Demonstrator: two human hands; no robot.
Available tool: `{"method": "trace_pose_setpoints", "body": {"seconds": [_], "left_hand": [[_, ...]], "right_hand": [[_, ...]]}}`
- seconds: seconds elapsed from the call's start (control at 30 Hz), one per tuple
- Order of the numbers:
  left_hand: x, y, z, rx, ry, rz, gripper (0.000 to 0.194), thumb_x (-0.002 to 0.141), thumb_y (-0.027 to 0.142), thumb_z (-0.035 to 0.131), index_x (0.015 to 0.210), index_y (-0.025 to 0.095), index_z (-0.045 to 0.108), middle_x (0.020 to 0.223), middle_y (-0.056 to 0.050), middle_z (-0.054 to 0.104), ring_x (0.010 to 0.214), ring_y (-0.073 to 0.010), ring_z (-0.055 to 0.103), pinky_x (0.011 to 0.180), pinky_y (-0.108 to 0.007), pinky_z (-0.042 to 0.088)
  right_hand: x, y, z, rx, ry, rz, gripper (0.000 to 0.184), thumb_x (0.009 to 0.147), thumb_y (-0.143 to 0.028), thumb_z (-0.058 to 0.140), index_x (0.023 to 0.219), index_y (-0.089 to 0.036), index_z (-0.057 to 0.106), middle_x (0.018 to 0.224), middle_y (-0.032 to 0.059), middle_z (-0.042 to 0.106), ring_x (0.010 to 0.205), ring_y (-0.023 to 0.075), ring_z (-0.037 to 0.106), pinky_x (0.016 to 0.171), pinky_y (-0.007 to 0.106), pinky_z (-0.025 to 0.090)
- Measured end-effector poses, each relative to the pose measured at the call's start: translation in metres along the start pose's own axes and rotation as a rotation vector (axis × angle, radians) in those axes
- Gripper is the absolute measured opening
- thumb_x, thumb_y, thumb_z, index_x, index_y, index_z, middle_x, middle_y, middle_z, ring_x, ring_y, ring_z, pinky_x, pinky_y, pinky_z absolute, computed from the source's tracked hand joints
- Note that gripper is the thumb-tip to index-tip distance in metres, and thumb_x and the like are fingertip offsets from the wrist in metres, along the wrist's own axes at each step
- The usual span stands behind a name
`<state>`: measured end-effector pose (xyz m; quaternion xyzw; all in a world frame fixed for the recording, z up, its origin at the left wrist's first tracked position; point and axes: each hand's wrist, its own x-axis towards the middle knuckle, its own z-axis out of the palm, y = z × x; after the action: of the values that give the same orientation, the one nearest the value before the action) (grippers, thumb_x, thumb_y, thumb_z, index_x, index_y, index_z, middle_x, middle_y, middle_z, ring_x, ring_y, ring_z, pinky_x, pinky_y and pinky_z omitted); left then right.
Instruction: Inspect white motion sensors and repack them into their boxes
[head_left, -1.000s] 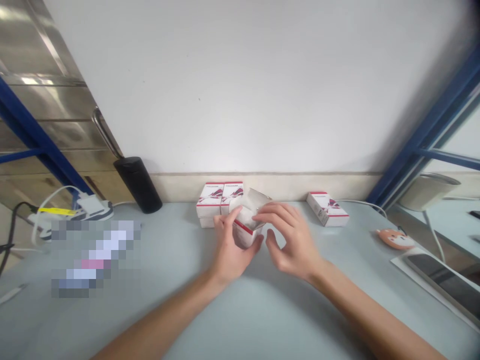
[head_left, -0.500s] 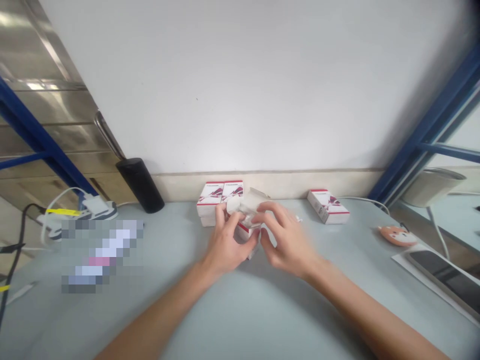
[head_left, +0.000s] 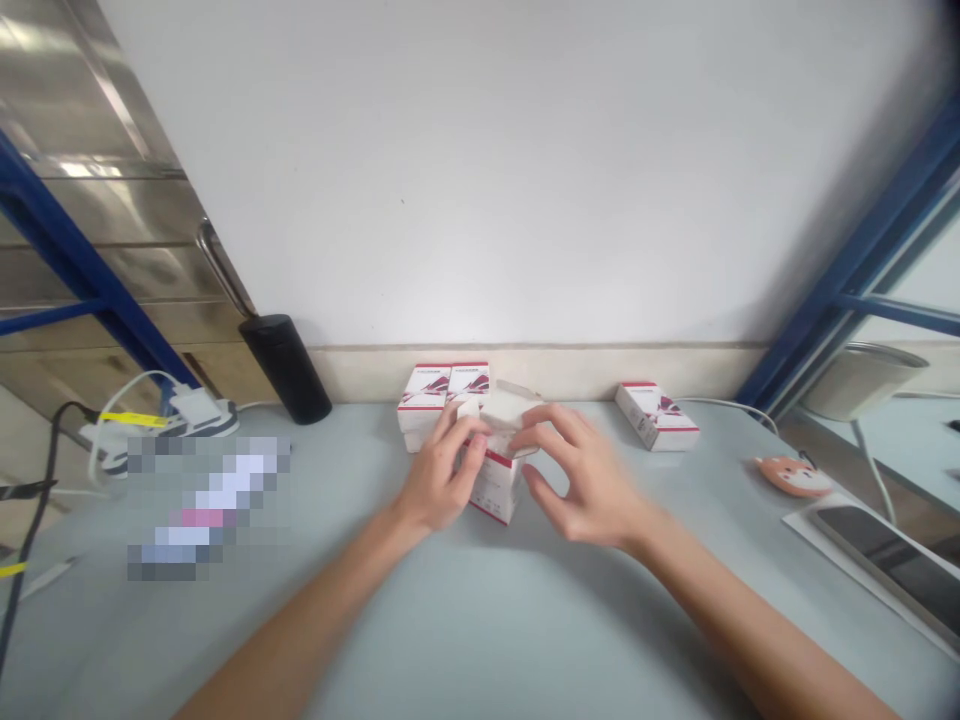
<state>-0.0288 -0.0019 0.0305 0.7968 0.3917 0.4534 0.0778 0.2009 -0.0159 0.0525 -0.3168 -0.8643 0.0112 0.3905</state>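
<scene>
A small white carton with a red band point(head_left: 496, 487) stands on the grey table point(head_left: 480, 620) in the middle, its top flaps partly up. My left hand point(head_left: 441, 474) grips the carton's left side, thumb and fingers closed on it. From the right, my right hand point(head_left: 581, 470) reaches over the carton, its fingertips pressing on the top flap. Behind the carton, a stack of matching red-and-white cartons point(head_left: 444, 392) stands against the wall. One more such carton point(head_left: 656, 415) lies to the right.
A black cylinder point(head_left: 285, 366) stands at the back left, next to a white power strip with cables point(head_left: 161, 420). At the right lie an orange animal-shaped item point(head_left: 793, 474) and a dark tablet point(head_left: 889, 568). Blue shelf posts point(head_left: 862, 255) flank the table.
The carton has come down from a tilted hold and now stands on the table. My right fingers have moved from its side onto the top flap, which is lower than before.
</scene>
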Motion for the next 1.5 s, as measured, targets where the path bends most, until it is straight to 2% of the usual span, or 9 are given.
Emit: {"method": "trace_pose_setpoints", "body": {"seconds": [0.2,0.4,0.53,0.77,0.87,0.97,1.23,1.37,1.5], "left_hand": [[-0.002,0.006,0.001,0.036,0.016,0.11,0.015,0.103,0.031,0.051,0.096,0.023,0.062,0.101,-0.007,0.057,0.092,-0.0208,0.061,0.083,-0.034,0.056],[-0.004,0.014,-0.001,0.154,0.005,0.184,0.012,0.094,0.034,0.064,0.097,0.022,0.062,0.11,-0.009,0.056,0.099,-0.0228,0.064,0.078,-0.033,0.059],[-0.007,0.014,0.005,0.213,0.052,0.209,0.014,0.095,0.033,0.064,0.102,0.022,0.063,0.117,-0.01,0.055,0.091,-0.0201,0.066,0.066,-0.029,0.057],[-0.003,0.016,0.004,0.121,0.043,0.354,0.045,0.093,0.029,0.07,0.132,0.028,0.047,0.113,-0.007,0.052,0.092,-0.0194,0.063,0.069,-0.03,0.057],[-0.002,0.018,0.002,0.079,-0.019,0.296,0.041,0.093,0.024,0.069,0.126,0.028,0.046,0.107,-0.004,0.053,0.089,-0.0179,0.061,0.072,-0.03,0.056],[-0.002,0.016,0.007,0.108,0.088,0.291,0.037,0.092,0.021,0.072,0.118,0.029,0.047,0.103,-0.001,0.051,0.086,-0.0164,0.059,0.072,-0.029,0.054],[-0.008,0.013,0.026,0.104,0.258,0.251,0.038,0.092,0.018,0.075,0.117,0.028,0.049,0.108,-0.002,0.054,0.096,-0.017,0.063,0.08,-0.03,0.054],[-0.008,0.009,0.028,0.073,0.311,0.253,0.039,0.091,0.02,0.077,0.118,0.027,0.049,0.11,-0.002,0.057,0.098,-0.017,0.064,0.082,-0.03,0.054],[-0.008,0.004,0.028,0.046,0.289,0.291,0.041,0.089,0.018,0.078,0.117,0.026,0.05,0.106,-0.001,0.056,0.094,-0.0159,0.064,0.078,-0.028,0.054]], "right_hand": [[0.001,0.004,-0.006,-0.067,0.043,-0.053,0.026,0.08,-0.005,0.056,0.096,-0.025,0.061,0.104,0.0056,0.065,0.096,0.0252,0.063,0.088,0.043,0.047],[-0.001,0.011,-0.004,-0.126,0.074,-0.098,0.046,0.076,-0.005,0.056,0.116,-0.027,0.065,0.111,0.0072,0.065,0.097,0.0266,0.062,0.083,0.043,0.044],[-0.002,0.01,-0.002,-0.097,0.108,-0.071,0.03,0.073,-0.005,0.057,0.092,-0.026,0.068,0.109,0.0067,0.064,0.091,0.0257,0.059,0.08,0.042,0.044],[-0.001,0.018,-0.004,-0.073,0.14,-0.088,0.029,0.061,0.001,0.052,0.073,-0.024,0.061,0.105,0.0052,0.064,0.092,0.0257,0.058,0.079,0.043,0.043],[0.001,0.027,-0.01,-0.035,0.218,-0.052,0.032,0.069,0.001,0.051,0.081,-0.025,0.065,0.106,0.0061,0.062,0.094,0.025,0.061,0.081,0.042,0.047],[0.003,0.044,-0.015,-0.036,0.291,0.152,0.033,0.083,-0.005,0.051,0.104,-0.025,0.067,0.107,0.007,0.064,0.096,0.0245,0.064,0.085,0.041,0.051],[-0.021,0.084,0.023,-0.57,-0.129,0.357,0.017,0.096,-0.038,0.065,0.097,-0.022,0.071,0.088,0.0106,0.074,0.096,0.0315,0.063,0.091,0.047,0.044],[-0.024,0.079,0.036,-0.603,-0.261,0.44,0.015,0.098,-0.03,0.06,0.102,-0.019,0.07,0.092,0.0126,0.077,0.097,0.0311,0.064,0.091,0.045,0.042],[-0.013,0.074,0.022,-0.449,-0.155,0.538,0.02,0.098,-0.024,0.058,0.113,-0.021,0.07,0.099,0.0103,0.079,0.1,0.0287,0.067,0.092,0.042,0.044]]}}
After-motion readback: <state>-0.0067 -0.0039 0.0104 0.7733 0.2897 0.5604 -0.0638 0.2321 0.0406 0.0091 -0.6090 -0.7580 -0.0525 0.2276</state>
